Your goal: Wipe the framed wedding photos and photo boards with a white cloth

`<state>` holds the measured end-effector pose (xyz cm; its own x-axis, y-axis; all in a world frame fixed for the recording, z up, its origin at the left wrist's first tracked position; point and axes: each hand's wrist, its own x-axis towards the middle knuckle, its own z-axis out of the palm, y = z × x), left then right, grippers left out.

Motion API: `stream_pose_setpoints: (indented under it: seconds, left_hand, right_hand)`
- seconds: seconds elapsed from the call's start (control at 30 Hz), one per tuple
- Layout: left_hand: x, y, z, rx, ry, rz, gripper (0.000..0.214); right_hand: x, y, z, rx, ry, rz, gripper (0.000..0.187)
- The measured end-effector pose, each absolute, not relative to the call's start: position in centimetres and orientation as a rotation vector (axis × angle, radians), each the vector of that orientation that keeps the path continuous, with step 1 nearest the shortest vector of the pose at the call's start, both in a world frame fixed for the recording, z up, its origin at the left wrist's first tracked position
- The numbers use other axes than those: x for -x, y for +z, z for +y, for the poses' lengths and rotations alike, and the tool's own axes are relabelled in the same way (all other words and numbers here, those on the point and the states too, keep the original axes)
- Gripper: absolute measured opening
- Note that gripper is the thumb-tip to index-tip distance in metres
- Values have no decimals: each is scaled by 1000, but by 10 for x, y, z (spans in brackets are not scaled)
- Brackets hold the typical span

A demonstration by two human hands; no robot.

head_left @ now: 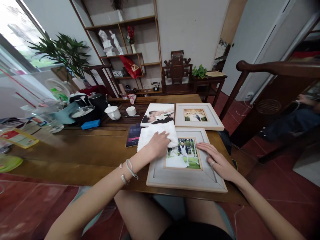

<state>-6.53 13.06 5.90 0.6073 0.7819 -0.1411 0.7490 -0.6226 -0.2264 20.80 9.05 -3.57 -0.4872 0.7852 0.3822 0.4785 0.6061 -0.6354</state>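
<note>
A grey picture frame [186, 175] with a wedding photo lies flat at the table's near edge. My left hand [158, 144] presses a white cloth [155, 131] against the frame's upper left corner, fingers curled over the cloth. My right hand [217, 159] lies flat on the frame's right border, fingers stretched out, a ring on one finger. Behind it lie a second, lighter frame [199, 116] with a photo and an unframed print [157, 115]. A small dark booklet [133, 135] sits left of the cloth.
The wooden table [75, 150] carries a white teapot [113, 112], a cup [131, 110], kettles, a blue box [90, 124] and clutter at the left. A dark chair back [275, 70] stands right. Shelves and a plant line the far wall. Another person's hand shows at far right.
</note>
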Motion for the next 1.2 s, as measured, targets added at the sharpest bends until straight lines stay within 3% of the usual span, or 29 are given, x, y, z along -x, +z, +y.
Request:
stream_pose_setpoints:
  seconds: [0.33,0.6,0.8,1.0,1.2]
  left_hand:
    - [1,36,137,2909,86,-938,35]
    - [-6,35,159,2872,165,-795,38]
    - [4,51,101,2854,356,-1212,31]
    - [-14,57,9,3062,151,-760,33]
    - [-11,43,-9,2984,49,-827,31]
  right_hand:
    - [-210,-43,91,996,512,-2143,48]
    - [-208,-39,90,1005,530,-2136,49]
    - [-205,-37,90,1011,602,-2129,45]
    - [-206,-37,89,1006,618,-2047,39]
    - [-205,-35,90,1009,620,-2064,38]
